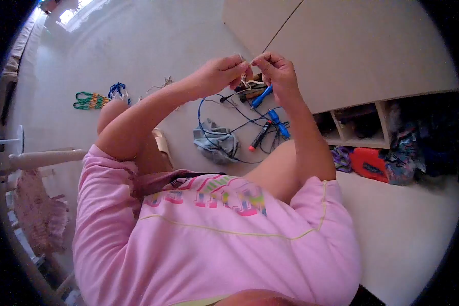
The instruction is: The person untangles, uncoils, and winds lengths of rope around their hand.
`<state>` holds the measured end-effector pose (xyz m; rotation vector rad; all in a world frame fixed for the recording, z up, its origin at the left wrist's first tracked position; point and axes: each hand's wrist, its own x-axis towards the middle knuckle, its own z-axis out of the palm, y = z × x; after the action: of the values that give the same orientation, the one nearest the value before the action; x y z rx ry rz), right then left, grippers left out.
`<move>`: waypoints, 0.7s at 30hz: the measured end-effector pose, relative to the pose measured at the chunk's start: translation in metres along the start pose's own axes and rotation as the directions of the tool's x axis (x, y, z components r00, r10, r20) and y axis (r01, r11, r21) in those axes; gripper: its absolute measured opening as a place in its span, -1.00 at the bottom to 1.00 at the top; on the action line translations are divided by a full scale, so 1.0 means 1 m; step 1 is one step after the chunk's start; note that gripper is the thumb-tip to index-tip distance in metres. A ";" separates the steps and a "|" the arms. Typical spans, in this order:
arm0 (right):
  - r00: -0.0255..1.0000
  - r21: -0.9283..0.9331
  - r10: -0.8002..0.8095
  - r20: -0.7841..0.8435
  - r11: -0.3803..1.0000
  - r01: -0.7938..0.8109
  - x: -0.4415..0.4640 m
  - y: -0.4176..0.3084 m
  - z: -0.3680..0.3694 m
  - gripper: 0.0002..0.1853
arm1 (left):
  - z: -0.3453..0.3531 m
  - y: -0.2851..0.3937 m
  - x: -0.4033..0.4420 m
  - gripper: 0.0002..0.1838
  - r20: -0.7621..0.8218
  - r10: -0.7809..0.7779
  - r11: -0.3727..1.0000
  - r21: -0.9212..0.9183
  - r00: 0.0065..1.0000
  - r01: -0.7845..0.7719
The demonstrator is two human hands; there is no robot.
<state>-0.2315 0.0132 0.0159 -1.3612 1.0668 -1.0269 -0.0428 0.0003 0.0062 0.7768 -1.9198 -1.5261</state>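
My left hand [228, 71] and my right hand [276, 74] are raised close together, fingertips nearly touching. Both are pinched on a thin pale string [244, 80], part of which hangs beneath them. Behind and below the hands are brown pieces [252, 94] whose kind I cannot make out. Blue-handled cords [261, 97] lie on the floor near my right wrist, with another blue handle [278, 124] and a black handle with a red end [260, 136] nearer to me. A grey cloth [215, 142] is tangled with the dark cord.
Green, orange and blue knotted cords [92, 100] lie at the left. A wooden cabinet [352, 51] with open compartments stands at the right, with a red item [368, 164] and dark bags beside it. A white chair or rack [46, 159] is at the far left.
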 end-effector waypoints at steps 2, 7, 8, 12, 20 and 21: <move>0.996 -0.004 -0.015 0.087 1.000 0.015 0.001 0.009 0.004 -0.78 | -0.010 0.026 -0.011 -0.65 0.343 -0.270 0.863 -0.327 0.899 0.384; 0.946 0.028 -0.052 0.321 0.999 0.046 -0.013 0.042 0.056 -0.84 | -0.045 0.046 -0.009 -0.75 -0.113 0.317 0.316 -0.923 0.942 -0.218; 0.933 -0.023 -0.046 0.357 0.998 0.058 -0.018 0.038 0.060 -0.85 | -0.044 0.071 -0.011 -0.77 -0.505 0.135 0.369 -0.773 0.852 -0.516; 0.972 0.134 0.030 0.234 0.989 -0.063 -0.018 -0.016 0.040 -0.83 | -0.060 0.023 -0.010 -0.72 -0.113 0.493 0.658 0.697 0.863 -0.285; 0.944 0.073 0.067 0.323 0.993 -0.095 -0.014 0.022 0.055 -0.84 | -0.023 0.042 0.009 -0.67 -0.255 0.095 0.785 -0.575 0.962 -0.230; 0.935 0.054 0.074 0.346 0.994 -0.099 -0.019 0.016 0.059 -0.85 | -0.024 0.047 0.010 -0.67 -0.436 0.084 0.754 -0.560 0.896 -0.344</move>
<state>-0.1788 0.0451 -0.0032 -1.3630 0.8125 -0.7210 -0.0365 -0.0141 0.0578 0.4726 -1.0521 -1.5764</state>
